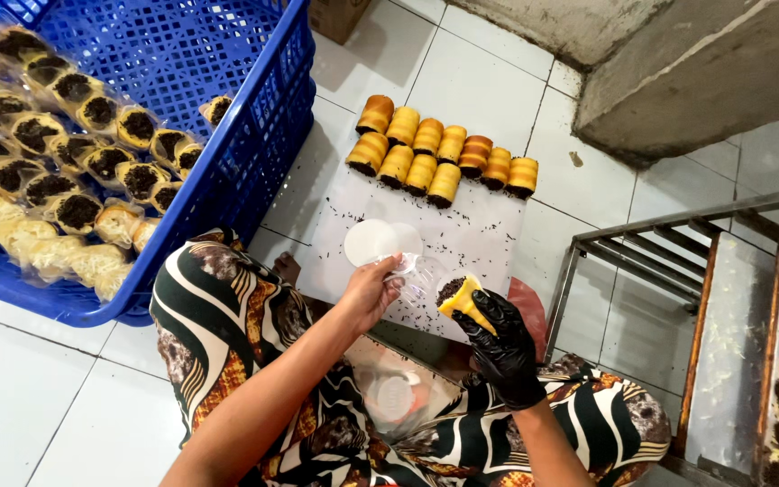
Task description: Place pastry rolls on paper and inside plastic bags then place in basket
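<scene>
Clear plastic bags of topped cakes (65, 135) filled the blue plastic crate (254, 153) at left; a brown cardboard box (335, 16) stood behind it.

White floor tiles (489, 81) fill the room. A grey concrete ledge (678, 63) sits at one o'clock, a metal rack (651, 252) at three, a cardboard box (335, 16) at twelve.

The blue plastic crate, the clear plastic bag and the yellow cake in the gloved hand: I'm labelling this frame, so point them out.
blue plastic crate (254, 153), head view, its right side wall
clear plastic bag (418, 281), head view, its middle
yellow cake (463, 299), head view, its yellow side
</scene>
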